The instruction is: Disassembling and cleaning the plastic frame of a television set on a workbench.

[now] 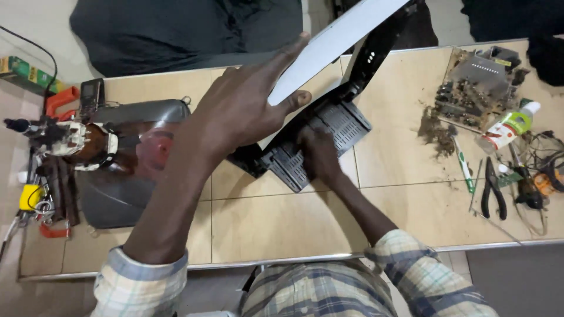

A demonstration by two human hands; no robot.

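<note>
My two hands are on a flat screen set lying on the table.

My left hand (249,108) grips the edge of the thin white flat panel (335,44), thumb under and fingers on top, and the panel tilts up. My right hand (319,154) presses flat and open on the black plastic back cover with slots (329,126), which lies on the tan tiled table (276,226). Black pliers (492,196), a green toothbrush (463,167) and a dusty circuit board (476,82) sit well apart on my right.

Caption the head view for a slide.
Left hand lifts a white panel; right hand presses the black vented casing on a tiled table.
</note>
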